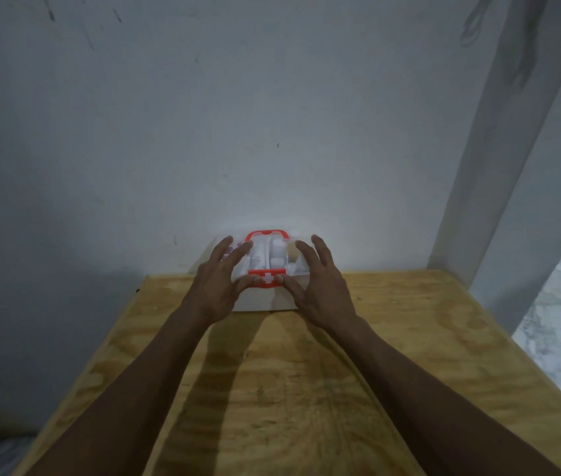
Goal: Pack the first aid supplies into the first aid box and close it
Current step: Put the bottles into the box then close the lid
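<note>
First aid box between splayed left hand and right hand, thumbs pressing red latch (lid down)

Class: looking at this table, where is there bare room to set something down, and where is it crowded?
Free: the table between the box and the near edge, around the forearms, and both sides of the box. Crowded: the far edge, where the left hand and right hand press the latch.
</note>
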Motion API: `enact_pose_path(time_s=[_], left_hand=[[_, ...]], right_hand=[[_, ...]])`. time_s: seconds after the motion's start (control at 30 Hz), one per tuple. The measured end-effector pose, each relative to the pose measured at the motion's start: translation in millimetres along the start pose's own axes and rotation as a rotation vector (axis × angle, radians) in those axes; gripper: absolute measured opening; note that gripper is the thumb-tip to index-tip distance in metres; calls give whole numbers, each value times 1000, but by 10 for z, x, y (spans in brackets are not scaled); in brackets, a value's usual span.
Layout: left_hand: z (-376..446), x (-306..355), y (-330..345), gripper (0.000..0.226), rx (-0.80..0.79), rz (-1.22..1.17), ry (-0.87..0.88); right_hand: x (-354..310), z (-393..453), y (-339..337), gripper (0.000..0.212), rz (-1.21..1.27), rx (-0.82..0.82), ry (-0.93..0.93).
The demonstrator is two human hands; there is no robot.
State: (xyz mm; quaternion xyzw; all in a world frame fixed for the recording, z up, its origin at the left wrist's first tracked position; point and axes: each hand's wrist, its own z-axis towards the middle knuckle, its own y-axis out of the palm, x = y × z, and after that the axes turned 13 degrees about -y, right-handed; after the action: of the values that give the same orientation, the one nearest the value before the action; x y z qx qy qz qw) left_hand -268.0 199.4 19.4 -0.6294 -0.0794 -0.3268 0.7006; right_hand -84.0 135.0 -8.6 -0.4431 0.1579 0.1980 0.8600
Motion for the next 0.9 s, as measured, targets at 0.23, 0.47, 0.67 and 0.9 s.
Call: enact_pose_path(time_s=[0.23,0.47,0.67,0.9], left_hand=[[-14,19,-31,82,-21,-9,-20],[61,21,32,71,67,124,-80],[9,99,85,65,173,265,-140],[-265,169,74,79,194,255,-157]], right_hand=[[7,6,10,75,6,8,9],[-63,32,-103,72,-6,-20,12],[-187,104,-285,70,-175,-180,33],[-174,-105,-491,85,-134,-307,50]])
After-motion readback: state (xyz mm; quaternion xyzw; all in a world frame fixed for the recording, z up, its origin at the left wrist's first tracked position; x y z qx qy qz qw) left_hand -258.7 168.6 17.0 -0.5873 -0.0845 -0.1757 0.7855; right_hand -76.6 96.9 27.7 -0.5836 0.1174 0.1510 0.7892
